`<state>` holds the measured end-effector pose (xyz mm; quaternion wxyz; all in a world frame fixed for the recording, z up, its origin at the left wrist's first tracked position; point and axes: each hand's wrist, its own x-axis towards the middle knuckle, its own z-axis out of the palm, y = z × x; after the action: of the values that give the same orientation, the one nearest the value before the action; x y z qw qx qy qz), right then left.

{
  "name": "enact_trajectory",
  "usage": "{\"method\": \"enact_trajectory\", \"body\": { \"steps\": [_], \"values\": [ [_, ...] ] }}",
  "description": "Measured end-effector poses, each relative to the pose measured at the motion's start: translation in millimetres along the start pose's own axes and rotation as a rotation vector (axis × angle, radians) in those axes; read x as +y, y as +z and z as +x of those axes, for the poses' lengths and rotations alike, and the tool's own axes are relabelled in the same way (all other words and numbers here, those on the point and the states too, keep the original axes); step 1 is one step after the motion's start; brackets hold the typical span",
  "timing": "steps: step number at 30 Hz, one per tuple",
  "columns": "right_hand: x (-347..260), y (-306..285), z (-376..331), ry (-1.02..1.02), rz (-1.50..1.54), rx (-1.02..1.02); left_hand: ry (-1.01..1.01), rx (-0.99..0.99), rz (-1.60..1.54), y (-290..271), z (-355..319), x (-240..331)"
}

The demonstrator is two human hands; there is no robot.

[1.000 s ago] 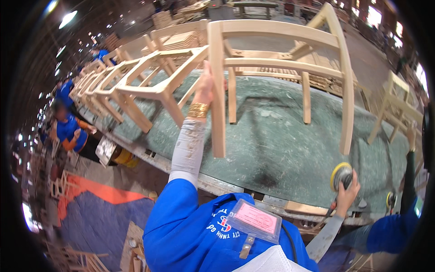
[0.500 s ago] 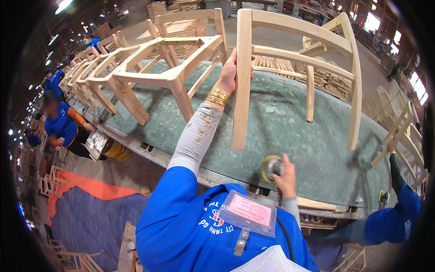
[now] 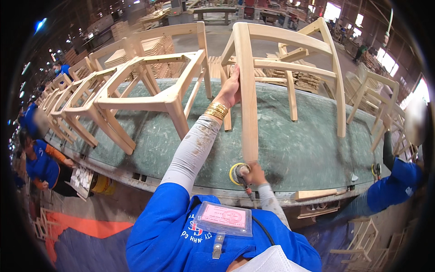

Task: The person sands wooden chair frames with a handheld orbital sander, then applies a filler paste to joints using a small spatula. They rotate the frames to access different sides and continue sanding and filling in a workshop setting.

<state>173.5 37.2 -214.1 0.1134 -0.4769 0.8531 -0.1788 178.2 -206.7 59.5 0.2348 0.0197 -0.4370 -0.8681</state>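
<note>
An unfinished pale wooden chair frame stands on the green-topped workbench in front of me. My left hand is closed round its left rear post, with gold bangles at the wrist; some of its fingers are hidden behind the wood. Low by the bottom of that post, my right hand grips a round orbital sander with a yellow rim and a hose running toward me. The sander's disc is tilted, facing left. Whether it touches the leg I cannot tell.
More chair frames line the bench to the left. At right, a co-worker in blue handles another chair. A person stands at the left by a box of white pieces. Wooden strips lie on the near edge.
My right hand and the sander have moved left, to near the foot of the chair post. The chair now shows turned slightly, with my left hand still on it. The view has shifted.
</note>
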Motion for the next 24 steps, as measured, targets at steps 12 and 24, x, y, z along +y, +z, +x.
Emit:
{"method": "enact_trajectory", "body": {
  "steps": [12, 24],
  "values": [
    [-133.7, -145.7, 6.9, 0.065, 0.513, 0.645, -0.111, -0.189, 0.154, -42.2, -47.1, -35.1],
    [-123.6, -101.7, -44.8, 0.246, 0.626, 0.746, -0.174, 0.564, 0.747, -213.1, 22.9, -100.4]
  ]
}}
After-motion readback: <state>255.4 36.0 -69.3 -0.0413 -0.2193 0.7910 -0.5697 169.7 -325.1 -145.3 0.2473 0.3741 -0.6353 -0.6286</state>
